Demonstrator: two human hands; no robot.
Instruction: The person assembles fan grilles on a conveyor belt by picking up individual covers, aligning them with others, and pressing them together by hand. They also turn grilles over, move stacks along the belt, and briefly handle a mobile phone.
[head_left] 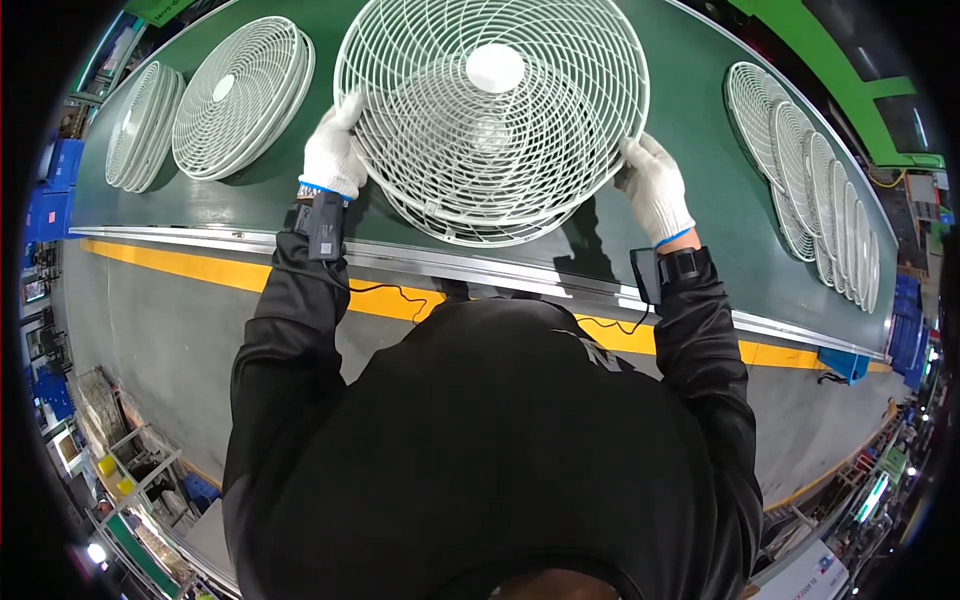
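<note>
A round white fan grille (420,60) with curved wires and a solid centre disc is held up between my two gloved hands. My left hand (334,150) grips its rim at the left, fingers closed round the edge. On the right side, my right hand (655,185) pinches the same rim between thumb and fingers. Below the raised grille, one or more similar grilles (480,232) lie on the green work surface, seen partly through its wires. How many lie there I cannot tell.
Two stacks of white grilles stand at the left, a nearer stack (240,100) and a farther stack (140,130). Along the right, several overlapping grilles (800,170) lie in a row. A metal rail (480,262) edges the green table (690,130); a yellow floor stripe (200,265) runs beside it.
</note>
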